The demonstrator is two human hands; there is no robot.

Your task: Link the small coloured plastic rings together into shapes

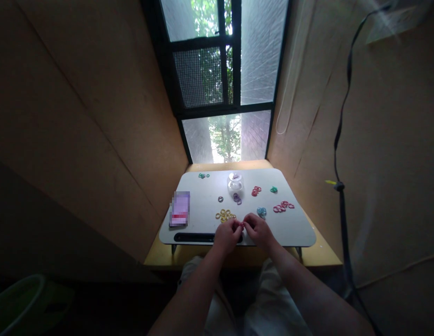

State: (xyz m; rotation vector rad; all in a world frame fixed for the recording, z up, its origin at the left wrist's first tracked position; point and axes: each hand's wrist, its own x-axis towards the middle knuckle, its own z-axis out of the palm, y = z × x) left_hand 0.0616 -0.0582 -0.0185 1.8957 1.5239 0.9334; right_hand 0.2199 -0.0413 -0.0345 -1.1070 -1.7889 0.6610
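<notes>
My left hand [228,233] and my right hand [258,229] meet near the front edge of a white lap table [199,205]. Their fingertips are pinched together on a small red hair tie [242,225], mostly hidden by the fingers. Just beyond my left hand lies a group of yellow hair ties [225,215]. Blue hair ties [261,212] sit close to my right hand. Farther right are pink-red hair ties [283,207], with another red group [256,191] and a green group [273,189] behind. Purple hair ties [237,199] and a dark one [220,199] lie mid-table.
A clear round container [235,183] stands toward the back. Green hair ties [203,176] lie at the back left, and a phone-like purple rectangle [180,209], blurred out, at the left. A black slot [194,237] runs along the front. Walls flank the table; a window [227,135] is behind.
</notes>
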